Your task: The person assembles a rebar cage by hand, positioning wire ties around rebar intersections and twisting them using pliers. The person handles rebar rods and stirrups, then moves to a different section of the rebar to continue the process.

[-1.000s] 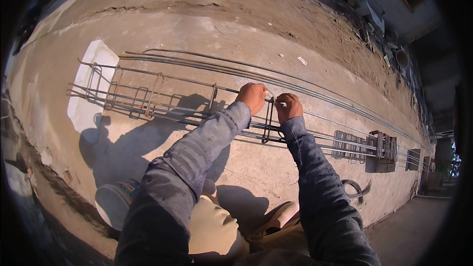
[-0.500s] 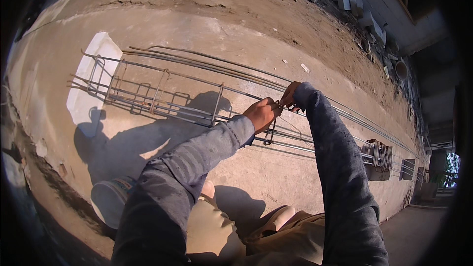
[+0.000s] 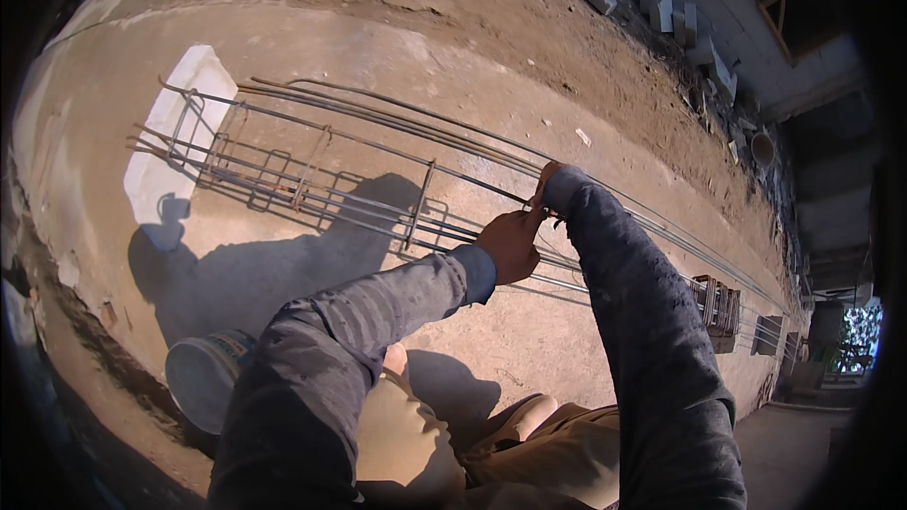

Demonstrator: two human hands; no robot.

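Both hands' grip pinching thin steel rebar cage (image 3: 312,179): left hand (image 3: 511,244), right hand (image 3: 548,175).

Outdoor construction site in sunlight.
A rebar cage (image 3: 312,179) lies on a bare concrete slab (image 3: 453,66), with packed dirt and stacked masonry blocks (image 3: 680,24) nearby.

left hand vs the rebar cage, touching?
Touching. The head view shows the left hand closed around a long bar of the rebar cage, fingers meeting the steel with no gap. The right hand sits on the same bar just beyond.
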